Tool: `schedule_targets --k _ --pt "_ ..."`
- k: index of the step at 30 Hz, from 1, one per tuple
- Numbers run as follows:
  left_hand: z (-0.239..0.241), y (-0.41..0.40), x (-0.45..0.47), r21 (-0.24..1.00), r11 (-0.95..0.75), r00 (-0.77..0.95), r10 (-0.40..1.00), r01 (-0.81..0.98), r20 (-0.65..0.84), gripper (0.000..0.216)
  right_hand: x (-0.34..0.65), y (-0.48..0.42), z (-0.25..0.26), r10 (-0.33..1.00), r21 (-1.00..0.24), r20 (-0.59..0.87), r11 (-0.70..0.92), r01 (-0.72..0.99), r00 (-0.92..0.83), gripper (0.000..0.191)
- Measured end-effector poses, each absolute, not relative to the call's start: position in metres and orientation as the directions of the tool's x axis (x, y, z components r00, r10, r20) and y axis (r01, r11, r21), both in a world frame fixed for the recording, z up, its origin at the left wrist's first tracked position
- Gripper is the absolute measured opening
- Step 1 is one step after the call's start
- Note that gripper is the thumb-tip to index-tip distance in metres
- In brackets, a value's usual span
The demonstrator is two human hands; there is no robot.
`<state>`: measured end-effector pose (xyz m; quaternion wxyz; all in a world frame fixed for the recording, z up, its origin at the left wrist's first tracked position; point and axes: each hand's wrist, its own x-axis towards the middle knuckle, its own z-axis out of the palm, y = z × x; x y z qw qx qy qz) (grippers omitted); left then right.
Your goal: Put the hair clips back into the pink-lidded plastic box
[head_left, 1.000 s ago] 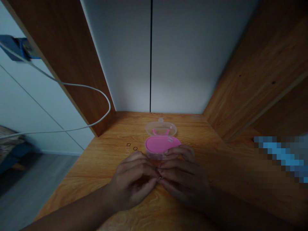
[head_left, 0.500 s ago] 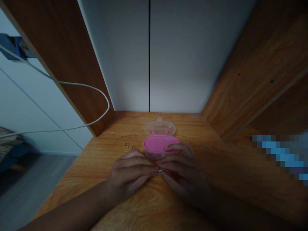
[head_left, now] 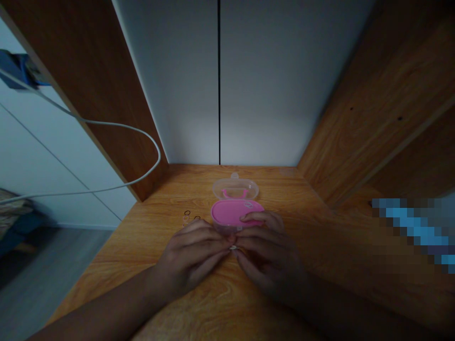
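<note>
Fingertips of my left hand (head_left: 199, 248) and my right hand (head_left: 268, 253) meet in front of the box, pinched together on a small pale loop (head_left: 233, 247) that looks like a hair tie. Most of it is hidden by the fingers. Just beyond is an oval box with a clear body and a pink inner lid (head_left: 234, 212); one right finger lies over the lid's right edge. The clear outer cover (head_left: 253, 189), with a pink handle, is flipped back behind it. Several small hair ties (head_left: 187, 213), dark and pinkish, lie to the left of the box.
The wooden tabletop (head_left: 142, 246) is bounded by a white panel (head_left: 263, 94) at the back and wooden side boards (head_left: 355, 128). A white cable (head_left: 124, 125) loops in from the left. A blurred-out blue patch (head_left: 412, 225) shows at the right.
Both hands stay pinched together, with the joined fingertips shifted slightly left and up. More of the pale loop shows between them. The box and hair ties stay put on the table.
</note>
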<state>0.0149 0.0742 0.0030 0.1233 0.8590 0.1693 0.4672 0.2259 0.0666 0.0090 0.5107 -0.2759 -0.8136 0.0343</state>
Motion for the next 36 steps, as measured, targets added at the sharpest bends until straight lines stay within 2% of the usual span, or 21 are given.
schedule_targets --k 6,11,18,29,36 --pt "0.005 0.076 0.016 0.358 -0.913 0.518 0.405 0.194 0.753 0.038 0.226 0.067 0.009 0.485 -0.327 0.811 0.839 0.435 -0.327 0.018" --pt "0.003 0.076 0.015 0.362 -0.909 0.528 0.414 0.205 0.741 0.043 0.226 0.068 0.008 0.474 -0.313 0.811 0.848 0.428 -0.344 0.018" --pt "0.003 0.078 0.014 0.309 -0.918 0.522 0.396 0.249 0.755 0.042 0.227 0.067 0.008 0.486 -0.329 0.81 0.84 0.432 -0.329 0.02" --pt "0.014 0.076 0.012 0.277 -0.906 0.496 0.409 0.319 0.766 0.024 0.227 0.067 0.01 0.515 -0.363 0.8 0.824 0.436 -0.308 0.021" --pt "0.017 0.075 0.014 0.298 -0.885 0.438 0.441 0.358 0.783 0.02 0.228 0.069 0.008 0.559 -0.428 0.802 0.783 0.452 -0.208 0.017"
